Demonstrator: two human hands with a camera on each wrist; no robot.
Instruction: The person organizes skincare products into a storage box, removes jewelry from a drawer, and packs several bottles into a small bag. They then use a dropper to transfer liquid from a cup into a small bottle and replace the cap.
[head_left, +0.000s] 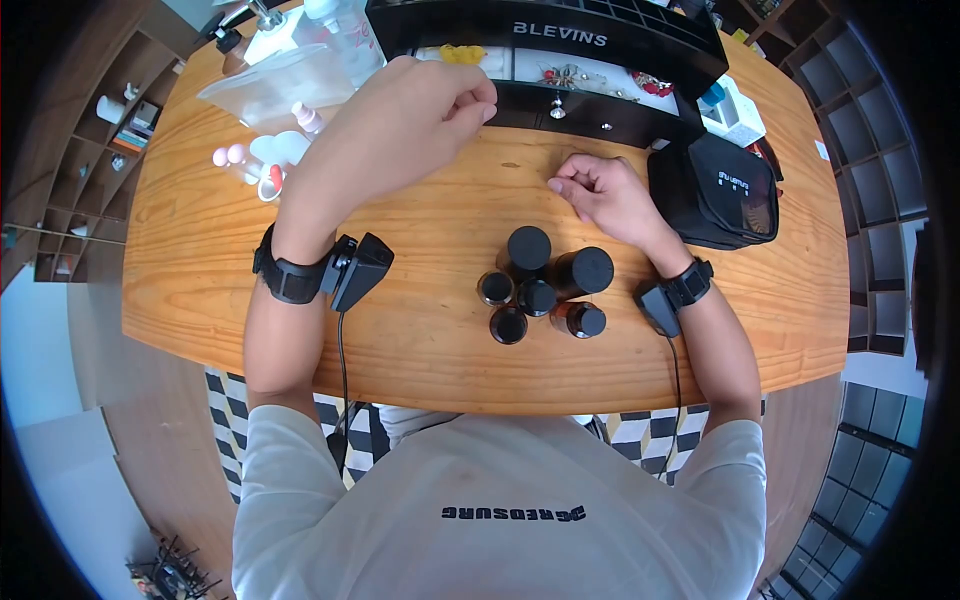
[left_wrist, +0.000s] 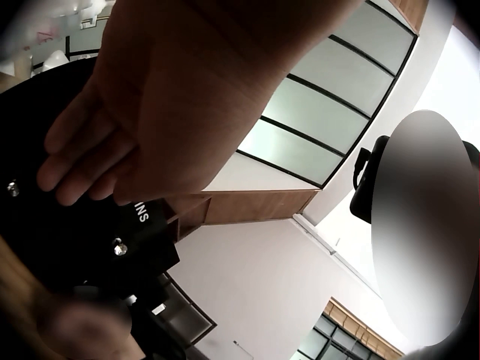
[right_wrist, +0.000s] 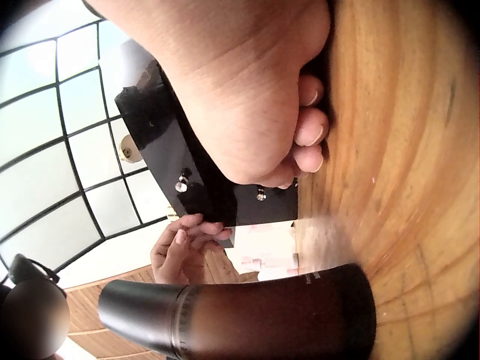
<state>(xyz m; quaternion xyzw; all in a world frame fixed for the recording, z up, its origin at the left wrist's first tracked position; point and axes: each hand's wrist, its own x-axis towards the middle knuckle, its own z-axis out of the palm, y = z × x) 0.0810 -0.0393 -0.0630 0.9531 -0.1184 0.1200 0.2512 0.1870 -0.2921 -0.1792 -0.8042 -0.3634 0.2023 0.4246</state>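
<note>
My left hand (head_left: 405, 125) hovers at the front edge of the pulled-out drawer (head_left: 580, 98) of a black box marked BLEVINS (head_left: 560, 35), its fingers loosely bent. No object shows in the fingers in the left wrist view. White lining holds a yellow piece (head_left: 462, 54), a beaded brooch-like piece (head_left: 565, 76) and a red ornament (head_left: 652, 83). Resting on the wooden table, my right hand (head_left: 605, 195) has loosely curled fingers and holds nothing. It lies between the box and a black zip case (head_left: 715, 190). A crystal knob (head_left: 557, 107) is on the drawer front.
Several dark-capped amber bottles (head_left: 530, 248) stand grouped near my right forearm. At the left are a clear container (head_left: 285, 85), small pink-topped items (head_left: 236, 155) and a white cup (head_left: 270, 183). A white box (head_left: 735, 115) sits behind the zip case. Cables hang from both wrist cameras.
</note>
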